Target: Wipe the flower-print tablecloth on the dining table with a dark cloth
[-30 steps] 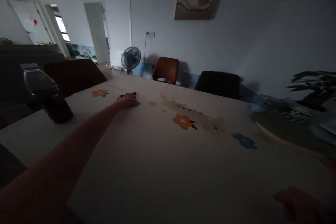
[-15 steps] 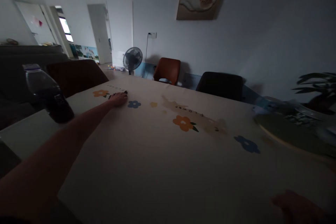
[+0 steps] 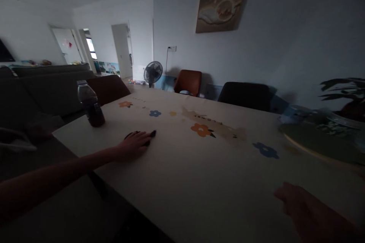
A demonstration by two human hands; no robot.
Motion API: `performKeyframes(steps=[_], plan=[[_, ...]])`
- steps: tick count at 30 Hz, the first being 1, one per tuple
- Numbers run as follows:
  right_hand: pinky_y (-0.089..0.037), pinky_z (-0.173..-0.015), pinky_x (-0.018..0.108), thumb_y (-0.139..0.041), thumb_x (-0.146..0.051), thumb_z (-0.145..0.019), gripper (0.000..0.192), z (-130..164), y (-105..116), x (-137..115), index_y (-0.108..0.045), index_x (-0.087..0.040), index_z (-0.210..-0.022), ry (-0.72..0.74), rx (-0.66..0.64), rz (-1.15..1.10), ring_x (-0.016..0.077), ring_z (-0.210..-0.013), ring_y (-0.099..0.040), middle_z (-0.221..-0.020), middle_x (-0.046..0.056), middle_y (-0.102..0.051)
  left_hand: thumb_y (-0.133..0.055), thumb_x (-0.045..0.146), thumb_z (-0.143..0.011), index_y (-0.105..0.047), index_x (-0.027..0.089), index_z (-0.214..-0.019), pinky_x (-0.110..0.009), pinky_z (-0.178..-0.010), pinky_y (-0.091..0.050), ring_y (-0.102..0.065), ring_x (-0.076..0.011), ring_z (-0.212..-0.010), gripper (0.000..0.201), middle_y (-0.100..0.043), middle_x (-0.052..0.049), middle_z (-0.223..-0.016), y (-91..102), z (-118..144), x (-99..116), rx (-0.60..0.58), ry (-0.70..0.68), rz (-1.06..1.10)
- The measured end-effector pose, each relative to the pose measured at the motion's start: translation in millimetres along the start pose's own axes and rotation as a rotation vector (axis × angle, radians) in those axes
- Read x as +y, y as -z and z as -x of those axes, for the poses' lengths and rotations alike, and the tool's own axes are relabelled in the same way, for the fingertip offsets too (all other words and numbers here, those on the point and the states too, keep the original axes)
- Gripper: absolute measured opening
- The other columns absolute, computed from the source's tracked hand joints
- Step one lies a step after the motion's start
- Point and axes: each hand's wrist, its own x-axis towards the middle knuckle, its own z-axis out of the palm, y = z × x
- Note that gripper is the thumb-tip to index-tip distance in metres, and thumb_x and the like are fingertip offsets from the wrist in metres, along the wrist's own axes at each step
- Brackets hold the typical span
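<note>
On the left part of the white table [image 3: 176, 167], my left hand [image 3: 134, 145] lies palm down over a small black thing [image 3: 153, 133]. Its dark edges stick out past the fingertips and beside the knuckles; the hand covers the rest, so its kind is unclear. A clear bottle with dark liquid [image 3: 95, 114] stands upright on the table beyond that hand, apart from it. My right hand [image 3: 303, 207] is low at the right, over the near part of the table. It is dim and blurred, its fingers close together, and I see nothing in it.
A round green board [image 3: 310, 142] carries a potted plant [image 3: 350, 102] at the right. Past the far edge are a brown chair [image 3: 188, 81], a black chair [image 3: 245, 95] and a fan [image 3: 153, 73]. Another chair [image 3: 110, 89] stands behind the bottle; a grey sofa [image 3: 51, 87] is at the left.
My left hand has slid nearer across the tabletop from the far printed flowers, the black thing moving with it. My right hand has come further into view. The camera view has shifted.
</note>
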Motion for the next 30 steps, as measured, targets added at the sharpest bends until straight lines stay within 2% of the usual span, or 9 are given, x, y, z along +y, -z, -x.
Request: performKeyframes(steps=[3,6,8,11,15,20,24,30], plan=[[-0.054,-0.074,0.048,-0.037,-0.069,-0.054,0.046,1.8,6.2,-14.5,-0.064,-0.031,-0.050,-0.074,-0.080,-0.071,0.0331,-0.068,-0.069,-0.067,0.004,-0.069,-0.039,0.038,-0.095,-0.040,0.025,-0.151,-0.053,-0.124,-0.019,-0.021,-0.0287,-0.152,0.057,-0.027,-0.007,-0.162,-10.2,36.1,27.5,-0.035,-0.107,-0.003],[-0.054,-0.073,0.046,-0.036,-0.070,-0.053,0.050,4.4,8.9,-23.3,-0.065,-0.029,-0.050,-0.079,-0.084,-0.098,0.0314,-0.059,-0.067,-0.061,0.005,-0.067,-0.043,0.035,-0.095,-0.037,0.029,-0.152,-0.051,-0.125,-0.019,-0.021,-0.0271,-0.152,0.058,-0.027,-0.005,-0.162,-16.0,55.1,43.4,-0.070,-0.214,-0.012],[-0.054,-0.069,0.042,-0.037,-0.069,-0.056,0.051,6.0,8.2,-24.0,-0.065,-0.027,-0.050,-0.043,-0.087,-0.102,0.0287,-0.054,-0.065,-0.059,0.005,-0.065,-0.043,0.032,-0.094,-0.032,0.029,-0.155,-0.050,-0.125,-0.018,-0.020,-0.0264,-0.152,0.062,-0.026,-0.005,-0.162,-16.5,56.4,47.7,-0.095,-0.232,-0.007],[-0.052,-0.061,0.035,-0.039,-0.067,-0.064,0.050,8.4,4.5,-17.7,-0.064,-0.026,-0.053,0.055,-0.087,-0.101,0.0250,-0.054,-0.065,-0.065,0.005,-0.068,-0.042,0.032,-0.095,-0.026,0.028,-0.157,-0.049,-0.126,-0.015,-0.017,-0.0256,-0.153,0.064,-0.025,-0.005,-0.163,-13.8,43.1,49.9,-0.093,-0.265,0.016],[-0.050,-0.063,0.030,-0.042,-0.060,-0.079,0.047,11.7,-0.3,-5.0,-0.065,-0.023,-0.062,0.138,-0.093,-0.083,0.0215,-0.061,-0.066,-0.071,0.003,-0.070,-0.034,0.034,-0.099,-0.029,0.026,-0.156,-0.045,-0.126,-0.013,-0.018,-0.0224,-0.153,0.058,-0.027,-0.003,-0.163,-5.3,4.8,54.0,-0.056,-0.305,0.044],[-0.049,-0.063,0.030,-0.042,-0.063,-0.083,0.050,14.7,-1.2,-0.4,-0.065,-0.023,-0.064,0.127,-0.116,-0.080,0.0215,-0.058,-0.063,-0.064,0.003,-0.066,-0.029,0.038,-0.099,-0.035,0.025,-0.153,-0.044,-0.125,-0.018,-0.023,-0.0222,-0.151,0.056,-0.030,-0.003,-0.162,8.0,-68.6,50.3,0.011,-0.164,0.014],[-0.048,-0.070,0.030,-0.042,-0.058,-0.089,0.046,20.5,-1.6,-6.0,-0.063,-0.023,-0.068,0.081,-0.045,-0.077,0.0217,-0.063,-0.063,-0.067,0.002,-0.065,-0.027,0.037,-0.098,-0.035,0.020,-0.152,-0.045,-0.123,-0.020,-0.026,-0.0235,-0.150,0.057,-0.032,-0.007,-0.161,13.2,-136.7,31.1,0.077,-0.082,0.005],[-0.048,-0.067,0.031,-0.038,-0.048,-0.095,0.040,26.4,-7.8,0.6,-0.061,-0.025,-0.073,0.142,-0.035,0.014,0.0233,-0.076,-0.068,-0.080,0.004,-0.070,-0.028,0.038,-0.100,-0.037,0.018,-0.150,-0.050,-0.120,-0.025,-0.031,-0.0270,-0.147,0.055,-0.035,-0.011,-0.159,18.2,-219.8,-6.0,0.156,0.075,0.019]])
